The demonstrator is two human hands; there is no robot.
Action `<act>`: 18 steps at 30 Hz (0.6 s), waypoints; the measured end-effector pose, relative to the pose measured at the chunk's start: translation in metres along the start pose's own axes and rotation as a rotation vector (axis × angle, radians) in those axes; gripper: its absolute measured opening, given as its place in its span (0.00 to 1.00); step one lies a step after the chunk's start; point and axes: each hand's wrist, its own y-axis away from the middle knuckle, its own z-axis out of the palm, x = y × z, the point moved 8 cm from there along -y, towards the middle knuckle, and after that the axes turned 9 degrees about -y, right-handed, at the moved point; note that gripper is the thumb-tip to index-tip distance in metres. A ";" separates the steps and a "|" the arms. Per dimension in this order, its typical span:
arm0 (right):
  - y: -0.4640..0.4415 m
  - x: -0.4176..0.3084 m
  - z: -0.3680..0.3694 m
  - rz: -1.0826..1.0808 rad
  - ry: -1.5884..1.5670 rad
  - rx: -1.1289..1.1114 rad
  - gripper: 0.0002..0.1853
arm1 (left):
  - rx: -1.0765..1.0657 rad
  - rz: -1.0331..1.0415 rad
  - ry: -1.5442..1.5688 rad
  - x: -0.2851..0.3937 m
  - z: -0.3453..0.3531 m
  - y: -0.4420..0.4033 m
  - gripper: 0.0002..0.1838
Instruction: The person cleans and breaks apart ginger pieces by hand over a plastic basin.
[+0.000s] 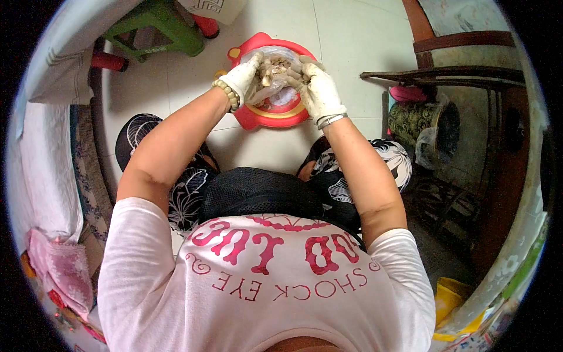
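A clear plastic bag point(271, 91) hangs open between my two hands, with brown and whitish pieces point(278, 66) inside that are too small to name. My left hand point(241, 77), in a white glove with a beaded bracelet at the wrist, is closed on the bag's left side. Soiled at the fingertips, the white glove on my right hand point(318, 91) grips the bag's right side; a metal bangle circles that wrist. Beneath the bag is a red plastic piece point(278, 122) with yellow parts, shaped like a low stool or basin. The bag covers much of it.
On the tiled floor point(234, 146) at the upper left stands a green plastic stool point(158, 26). To the right are a dark wooden chair-like frame point(446, 73) and a patterned dark green bundle point(410, 120). My knees flank the red piece.
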 end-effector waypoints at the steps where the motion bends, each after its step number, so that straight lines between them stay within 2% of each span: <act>1: 0.001 0.000 -0.002 -0.023 -0.064 0.040 0.13 | 0.017 -0.058 0.121 -0.004 -0.001 0.001 0.26; 2: 0.002 0.000 -0.002 -0.027 -0.064 0.040 0.13 | 0.014 -0.057 0.120 -0.011 -0.012 -0.011 0.26; 4: 0.008 -0.001 0.007 0.009 -0.040 0.000 0.20 | 0.164 -0.048 -0.145 -0.032 -0.062 -0.047 0.27; 5: 0.008 -0.001 0.006 0.007 -0.040 0.000 0.20 | 0.163 -0.047 -0.146 -0.034 -0.069 -0.048 0.27; 6: 0.007 0.001 0.006 0.040 -0.060 -0.025 0.20 | 0.166 0.159 -0.734 -0.014 -0.066 -0.044 0.24; 8: 0.005 0.006 0.005 0.075 -0.080 -0.048 0.20 | 0.157 0.368 -1.317 -0.003 -0.051 -0.039 0.22; 10: 0.004 0.009 0.004 0.090 -0.063 -0.053 0.21 | 0.237 0.258 -0.669 0.000 -0.050 -0.028 0.14; 11: 0.004 0.010 0.004 0.091 -0.064 -0.053 0.21 | 0.237 0.256 -0.669 0.001 -0.047 -0.029 0.14; 13: 0.002 0.011 0.001 0.079 -0.081 -0.026 0.14 | 0.273 0.259 -0.494 0.002 -0.049 -0.029 0.14; 17: 0.000 0.012 0.002 0.107 -0.017 -0.058 0.14 | 0.269 0.271 -0.625 0.009 -0.041 -0.026 0.17; 18: 0.001 0.013 0.003 0.147 0.065 -0.093 0.15 | 0.202 0.423 -0.784 0.021 -0.020 -0.018 0.18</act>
